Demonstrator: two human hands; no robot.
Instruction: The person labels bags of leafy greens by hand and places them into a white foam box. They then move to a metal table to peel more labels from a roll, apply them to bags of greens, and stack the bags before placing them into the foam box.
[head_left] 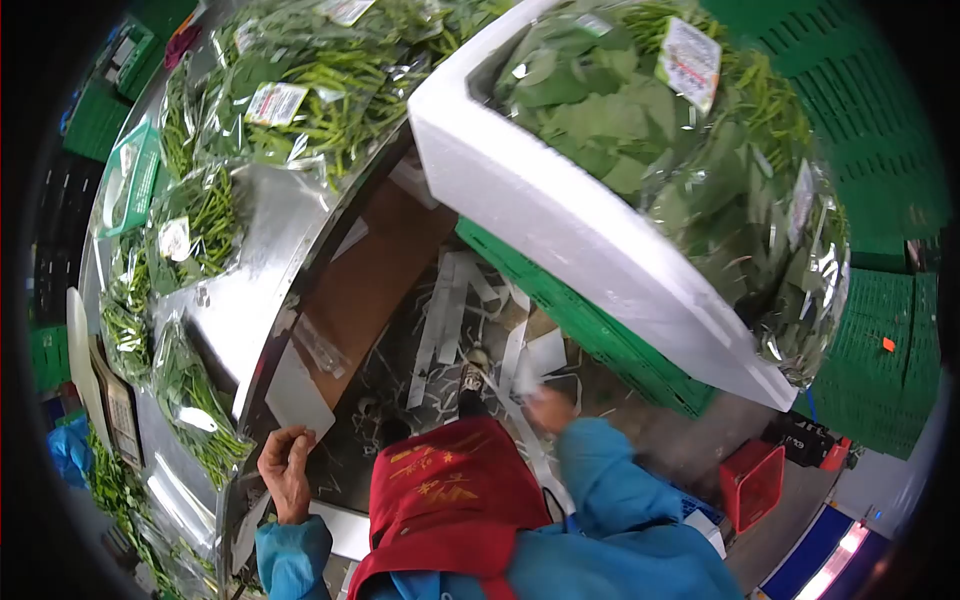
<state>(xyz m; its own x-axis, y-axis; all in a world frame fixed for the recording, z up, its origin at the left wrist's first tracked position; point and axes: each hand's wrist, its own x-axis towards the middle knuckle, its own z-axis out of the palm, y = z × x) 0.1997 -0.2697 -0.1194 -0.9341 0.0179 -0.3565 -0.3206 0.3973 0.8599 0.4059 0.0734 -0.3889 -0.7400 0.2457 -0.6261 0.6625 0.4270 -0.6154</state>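
My left hand (287,472) is beside the near edge of the metal table (250,230), its thumb and fingers curled together. Whatever is between those fingertips, if anything, is hidden. A white card (302,392) shows just beyond them, under the table edge. My right hand (549,408) is smeared by motion low in front of my body, and a long pale strip (530,440) runs down beside it. Closest to the left hand on the table is a clear bag of leafy greens (200,400). More bagged greens with labels (275,103) are heaped farther back.
A white foam box (560,210) packed with bagged greens (610,120) rests on a green crate (590,325) at right. White paper strips (437,320) litter the floor around my shoe (472,375). Green crates (870,340) are stacked beyond a red basket (752,484).
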